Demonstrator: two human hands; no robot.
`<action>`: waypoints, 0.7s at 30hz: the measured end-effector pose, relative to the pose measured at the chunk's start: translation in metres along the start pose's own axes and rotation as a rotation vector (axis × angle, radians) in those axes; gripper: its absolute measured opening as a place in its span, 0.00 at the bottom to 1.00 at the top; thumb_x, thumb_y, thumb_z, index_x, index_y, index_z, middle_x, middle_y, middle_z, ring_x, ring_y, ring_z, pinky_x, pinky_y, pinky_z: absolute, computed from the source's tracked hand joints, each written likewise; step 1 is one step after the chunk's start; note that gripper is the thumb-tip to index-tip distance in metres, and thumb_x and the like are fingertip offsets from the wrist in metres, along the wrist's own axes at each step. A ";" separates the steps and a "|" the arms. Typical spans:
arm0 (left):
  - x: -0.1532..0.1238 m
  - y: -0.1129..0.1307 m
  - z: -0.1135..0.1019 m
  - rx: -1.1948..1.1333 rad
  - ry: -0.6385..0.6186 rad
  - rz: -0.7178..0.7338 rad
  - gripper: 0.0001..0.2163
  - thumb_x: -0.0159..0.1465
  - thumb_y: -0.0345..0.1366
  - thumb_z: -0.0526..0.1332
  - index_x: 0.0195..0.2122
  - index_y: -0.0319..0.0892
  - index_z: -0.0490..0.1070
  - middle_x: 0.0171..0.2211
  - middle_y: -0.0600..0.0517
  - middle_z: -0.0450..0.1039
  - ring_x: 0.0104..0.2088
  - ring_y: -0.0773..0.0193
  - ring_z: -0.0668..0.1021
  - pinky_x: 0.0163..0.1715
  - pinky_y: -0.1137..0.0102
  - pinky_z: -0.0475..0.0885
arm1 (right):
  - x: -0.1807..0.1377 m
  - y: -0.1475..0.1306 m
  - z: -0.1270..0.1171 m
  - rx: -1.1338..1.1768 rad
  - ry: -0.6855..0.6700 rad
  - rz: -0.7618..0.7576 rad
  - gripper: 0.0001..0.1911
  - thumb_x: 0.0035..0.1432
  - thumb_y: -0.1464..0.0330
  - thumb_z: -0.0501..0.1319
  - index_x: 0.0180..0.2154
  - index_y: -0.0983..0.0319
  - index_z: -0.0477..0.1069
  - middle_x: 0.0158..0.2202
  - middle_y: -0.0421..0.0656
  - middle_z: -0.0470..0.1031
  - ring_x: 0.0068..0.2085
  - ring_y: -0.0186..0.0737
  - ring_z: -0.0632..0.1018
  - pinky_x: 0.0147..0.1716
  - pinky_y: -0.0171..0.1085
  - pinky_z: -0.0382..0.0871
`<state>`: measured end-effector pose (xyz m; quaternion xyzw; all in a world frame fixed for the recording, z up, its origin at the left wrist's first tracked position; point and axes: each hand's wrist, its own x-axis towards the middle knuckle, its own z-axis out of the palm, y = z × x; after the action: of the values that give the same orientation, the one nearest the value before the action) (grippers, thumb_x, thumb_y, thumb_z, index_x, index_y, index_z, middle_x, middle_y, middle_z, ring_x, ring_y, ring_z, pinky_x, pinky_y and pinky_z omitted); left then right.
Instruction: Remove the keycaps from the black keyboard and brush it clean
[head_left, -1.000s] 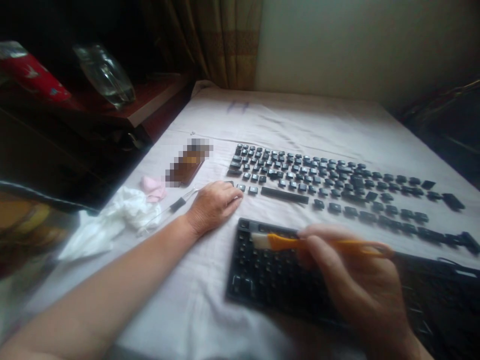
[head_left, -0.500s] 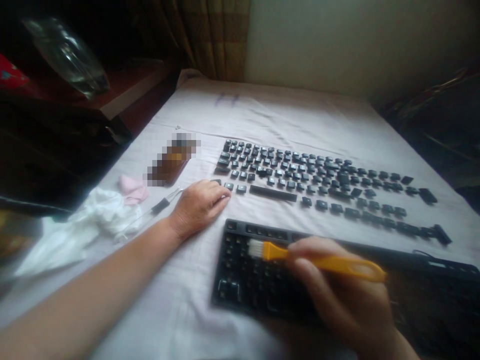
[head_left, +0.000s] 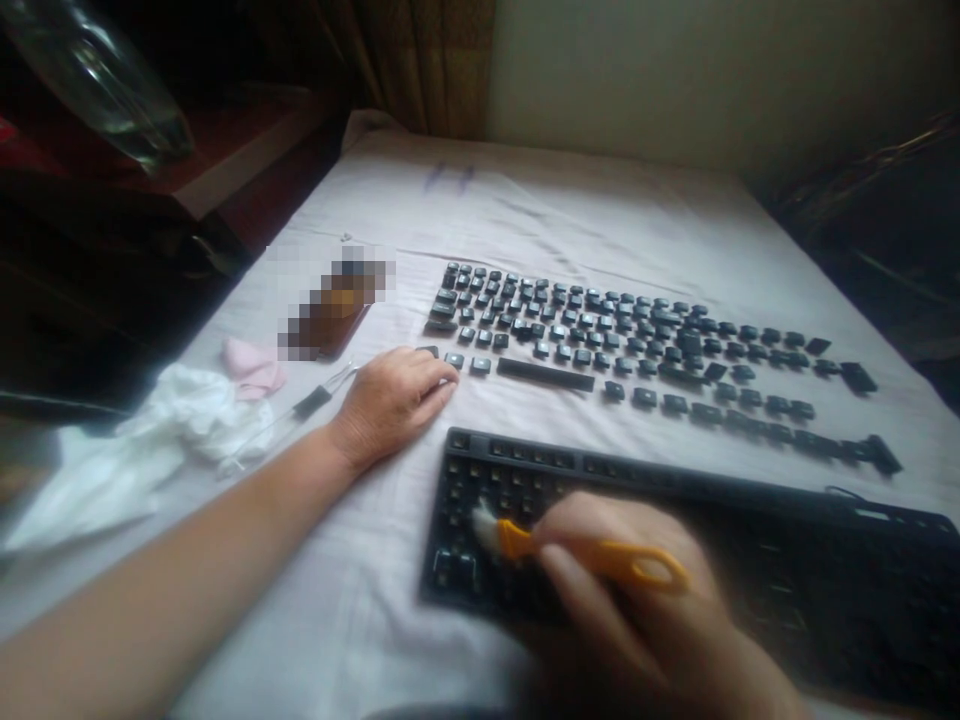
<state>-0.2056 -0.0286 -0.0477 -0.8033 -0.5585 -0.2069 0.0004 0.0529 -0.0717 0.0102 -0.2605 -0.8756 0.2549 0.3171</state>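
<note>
My right hand (head_left: 630, 570) grips the yellow handle of a small brush (head_left: 517, 540) with pale bristles. Its bristles bend against the left end of a black keyboard base (head_left: 675, 475), whose key caps are off across that part. My hand hides some of the base's middle. Lying palm down on the cloth, my left hand (head_left: 394, 400) has its fingers loosely stretched and holds nothing I can see. Its fingertips are beside the loose key caps (head_left: 562, 320), set out in rows beyond the base. A long space bar (head_left: 546, 376) lies among them.
A crumpled white cloth (head_left: 172, 420) and a pink cloth (head_left: 255, 370) lie left of my forearm. A thin tool with a dark grip (head_left: 311, 400) is close to my left wrist. Behind it sits a blurred brown object (head_left: 337, 310). A glass vessel (head_left: 101, 85) stands at upper left.
My right hand has swept the brush left and toward me over the keyboard base, and its bristles now splay. The view has shifted slightly. My left hand stays in place on the cloth.
</note>
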 end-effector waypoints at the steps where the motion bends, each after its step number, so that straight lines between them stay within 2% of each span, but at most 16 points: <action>1: 0.000 0.000 0.000 0.001 0.000 -0.001 0.08 0.68 0.38 0.56 0.39 0.44 0.75 0.34 0.53 0.77 0.37 0.62 0.76 0.39 0.67 0.69 | 0.000 -0.001 0.000 0.018 -0.014 0.010 0.09 0.65 0.75 0.54 0.32 0.61 0.68 0.23 0.37 0.74 0.22 0.31 0.75 0.24 0.30 0.68; 3: 0.000 0.000 0.000 0.003 0.000 -0.002 0.08 0.68 0.38 0.56 0.39 0.44 0.75 0.34 0.53 0.77 0.37 0.63 0.76 0.39 0.67 0.70 | -0.001 -0.001 -0.001 0.064 -0.010 0.018 0.09 0.66 0.75 0.53 0.34 0.60 0.68 0.24 0.37 0.75 0.23 0.31 0.76 0.25 0.29 0.69; 8: 0.001 0.001 0.000 0.008 0.002 0.006 0.08 0.68 0.38 0.56 0.39 0.44 0.75 0.34 0.53 0.77 0.37 0.62 0.76 0.39 0.66 0.69 | -0.003 0.005 -0.002 0.070 0.132 0.045 0.08 0.66 0.76 0.53 0.37 0.60 0.68 0.26 0.39 0.77 0.24 0.34 0.78 0.25 0.31 0.72; 13: 0.000 0.001 0.000 0.010 0.012 0.007 0.08 0.68 0.38 0.57 0.38 0.44 0.75 0.34 0.53 0.77 0.37 0.62 0.77 0.39 0.66 0.69 | -0.001 0.010 0.006 0.047 0.096 -0.032 0.07 0.68 0.73 0.55 0.36 0.59 0.68 0.25 0.39 0.78 0.23 0.34 0.78 0.24 0.31 0.72; 17: 0.000 0.000 0.000 0.014 0.005 0.003 0.08 0.68 0.38 0.56 0.39 0.44 0.75 0.35 0.53 0.77 0.38 0.61 0.77 0.40 0.66 0.70 | -0.001 0.011 0.010 0.080 0.111 -0.028 0.06 0.69 0.72 0.56 0.36 0.59 0.67 0.25 0.39 0.77 0.23 0.34 0.78 0.24 0.30 0.72; 21: 0.000 0.000 0.000 0.016 0.001 -0.004 0.09 0.68 0.38 0.56 0.39 0.44 0.75 0.35 0.53 0.77 0.38 0.61 0.77 0.40 0.66 0.69 | -0.001 0.006 0.011 0.102 0.041 0.040 0.09 0.70 0.68 0.55 0.34 0.60 0.68 0.25 0.39 0.76 0.23 0.32 0.77 0.23 0.29 0.70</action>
<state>-0.2054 -0.0287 -0.0473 -0.8019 -0.5619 -0.2028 0.0069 0.0481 -0.0711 -0.0009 -0.2667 -0.8493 0.3004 0.3426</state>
